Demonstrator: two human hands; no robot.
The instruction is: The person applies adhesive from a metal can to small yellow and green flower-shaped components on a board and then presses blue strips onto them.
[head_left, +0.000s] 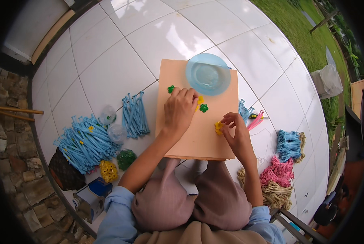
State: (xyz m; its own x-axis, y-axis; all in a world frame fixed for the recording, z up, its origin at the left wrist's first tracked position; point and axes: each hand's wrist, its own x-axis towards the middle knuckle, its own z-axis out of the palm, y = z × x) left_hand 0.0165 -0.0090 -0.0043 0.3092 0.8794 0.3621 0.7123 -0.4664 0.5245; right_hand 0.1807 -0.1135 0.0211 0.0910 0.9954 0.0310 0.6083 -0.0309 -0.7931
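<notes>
A peach-coloured board (202, 142) lies across my knees. My left hand (181, 107) is over its left half, fingers curled together and fingertips hidden; what they hold, if anything, I cannot make out. Right beside those fingers are yellow flower-shaped pieces (200, 99) and a green flower-shaped piece (204, 108). Another green flower piece (171, 89) lies beyond the knuckles. At the board's right edge my right hand (238, 136) has its fingers bent and apart. A yellow flower-shaped piece (218, 128) is at its thumb and fingertips. Toward the far right of the board sits a translucent blue bowl (194, 83).
To my left are a heap of light-blue strips (86, 144), a smaller bundle (135, 116), and bags of yellow (108, 171) and green pieces (126, 159). On the right lie blue (288, 145), pink (277, 171) and beige bundles (277, 195), plus a yellow-and-black handled tool (255, 116).
</notes>
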